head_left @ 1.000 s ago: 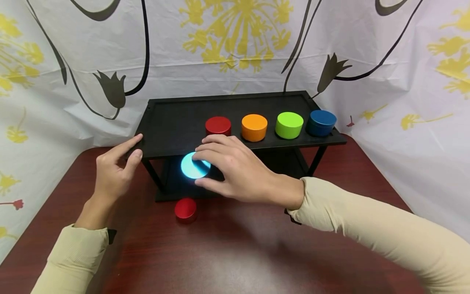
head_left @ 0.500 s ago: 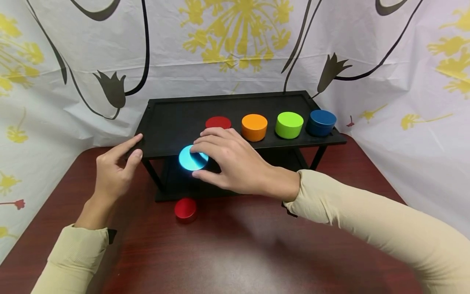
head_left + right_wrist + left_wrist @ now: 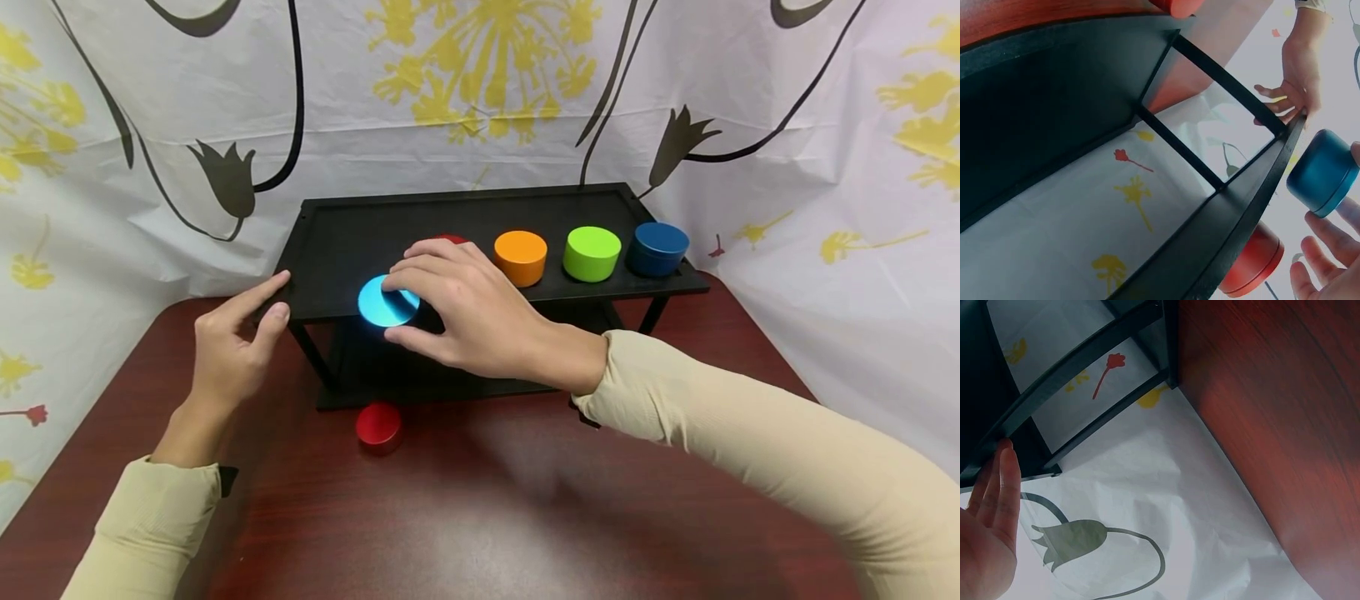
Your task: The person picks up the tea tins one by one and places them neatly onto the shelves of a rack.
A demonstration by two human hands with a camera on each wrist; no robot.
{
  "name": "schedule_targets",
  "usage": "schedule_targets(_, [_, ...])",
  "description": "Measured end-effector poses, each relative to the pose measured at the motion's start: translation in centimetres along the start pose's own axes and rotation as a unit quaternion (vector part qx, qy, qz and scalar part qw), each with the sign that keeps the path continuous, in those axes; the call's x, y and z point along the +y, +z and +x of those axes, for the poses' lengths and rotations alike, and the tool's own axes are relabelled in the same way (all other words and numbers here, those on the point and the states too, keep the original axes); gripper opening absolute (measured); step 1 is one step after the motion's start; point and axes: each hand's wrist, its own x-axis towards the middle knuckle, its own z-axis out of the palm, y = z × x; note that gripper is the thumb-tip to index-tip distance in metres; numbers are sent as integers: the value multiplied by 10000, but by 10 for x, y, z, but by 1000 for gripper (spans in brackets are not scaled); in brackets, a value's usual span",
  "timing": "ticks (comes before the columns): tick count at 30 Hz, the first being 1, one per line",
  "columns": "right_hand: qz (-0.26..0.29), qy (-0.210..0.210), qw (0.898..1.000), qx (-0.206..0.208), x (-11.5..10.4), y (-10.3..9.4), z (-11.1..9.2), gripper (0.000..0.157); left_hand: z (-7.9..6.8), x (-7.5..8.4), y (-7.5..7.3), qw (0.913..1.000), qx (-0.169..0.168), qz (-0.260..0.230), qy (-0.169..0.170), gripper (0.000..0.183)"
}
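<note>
In the head view, my right hand (image 3: 480, 312) pinches a light-blue round tin (image 3: 378, 305) between thumb and fingers. The tin's lid glares brightly. It is in front of the upper deck's front edge, and the right wrist view shows this blue tin (image 3: 1322, 175) off the shelf, beside its rim. My left hand (image 3: 231, 362) touches the left end of the black two-tier shelf (image 3: 360, 233), index finger stretched out and thumb by the front corner. In the left wrist view, the straight fingers of the left hand (image 3: 991, 531) lie against the shelf's end.
Along the upper deck's front stand a red tin (image 3: 452, 238), mostly hidden behind my right hand, an orange tin (image 3: 520, 260), a green tin (image 3: 592, 255) and a dark-blue tin (image 3: 657, 252). Another red tin (image 3: 378, 427) sits on the wooden table (image 3: 360, 525). Patterned cloth (image 3: 420, 162) hangs behind.
My right hand has risen with the light-blue tin, from in front of the lower deck up to the upper deck's edge, drifting slightly left. The left hand has stayed put.
</note>
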Motion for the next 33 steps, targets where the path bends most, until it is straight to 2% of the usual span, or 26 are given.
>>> schedule_targets(15, [-96,536,9985,-112,17,-4,15,42,-2,-8,0,10000,-36,68,-15,33])
schedule_targets(21, [-86,761,9967,-284,20,-2,21,44,-2,-7,0,10000,2,41,-5,33])
schedule_targets(33, [-162,842,9953,-451,20,9,31,44,-2,-5,0,10000,17,7,6,33])
